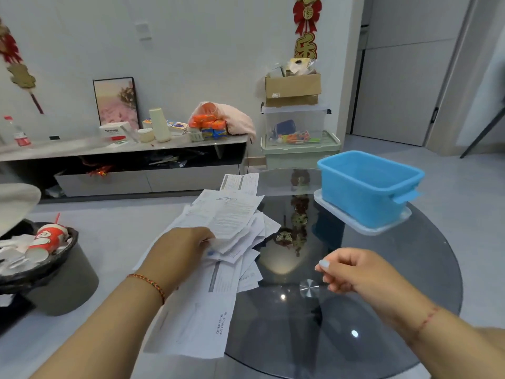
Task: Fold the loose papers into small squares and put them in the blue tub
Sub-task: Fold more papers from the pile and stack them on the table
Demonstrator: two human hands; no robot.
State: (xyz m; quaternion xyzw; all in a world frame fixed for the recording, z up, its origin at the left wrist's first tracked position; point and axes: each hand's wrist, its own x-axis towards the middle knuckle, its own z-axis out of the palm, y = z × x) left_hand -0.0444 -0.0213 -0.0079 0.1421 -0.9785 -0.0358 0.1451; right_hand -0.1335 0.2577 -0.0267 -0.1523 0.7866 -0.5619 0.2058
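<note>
2 hands are over the glass table: my left hand pinches the edge of 1 sheet in the papers heaped at 10 o'clock, while my right hand hovers loosely curled and holds nothing. I'd peel that single sheet free, then crease it flat on bare glass at 6 o'clock. Tub sits on a clear lid at 2 o'clock, unobstructed, but the heap overhangs the rim above the bin.
</note>
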